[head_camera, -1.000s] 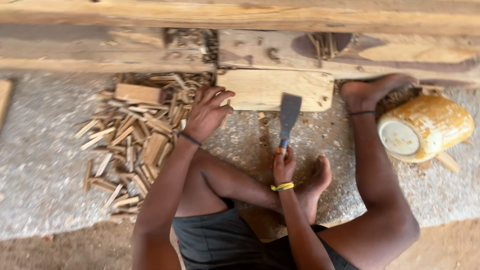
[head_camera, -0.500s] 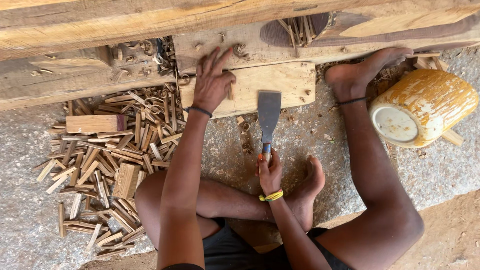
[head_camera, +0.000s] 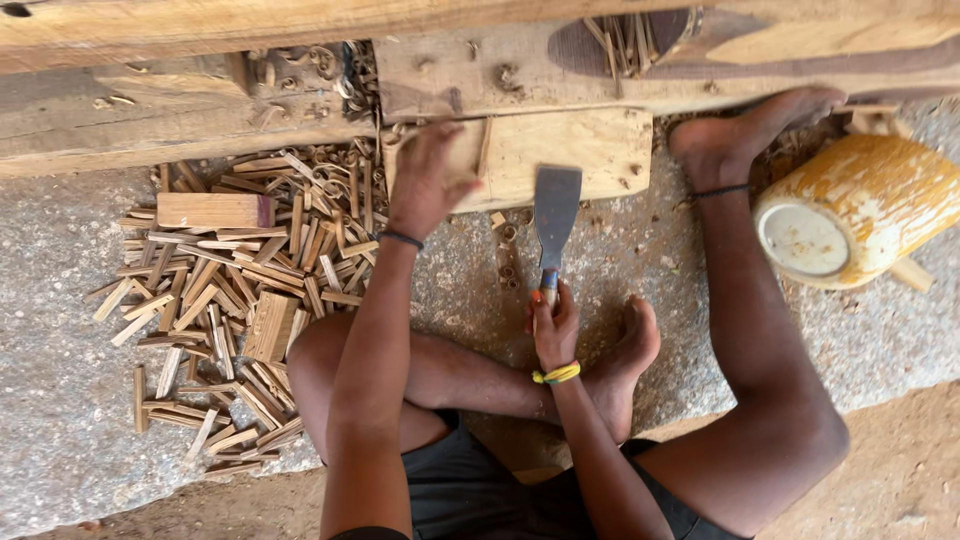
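My left hand (head_camera: 428, 178) reaches forward and rests on the left end of a flat wooden block (head_camera: 590, 150) that lies against a big timber beam (head_camera: 200, 110). A thin wooden stick seems to be under its fingers. My right hand (head_camera: 553, 325) is closed round the handle of a broad flat-bladed chisel (head_camera: 556, 212), whose blade points at the block. I sit on the ground with legs folded; my right foot (head_camera: 745, 135) lies by the block's right end.
A heap of split wooden sticks and shavings (head_camera: 230, 300) covers the stone floor (head_camera: 60, 350) at left, with a short reddish wood piece (head_camera: 213, 210) on top. A yellow-stained can (head_camera: 850, 215) lies on its side at right.
My left hand moved from the stick heap up onto the wooden block. The view tilted and closed in. The chisel stays in my right hand, blade toward the block.
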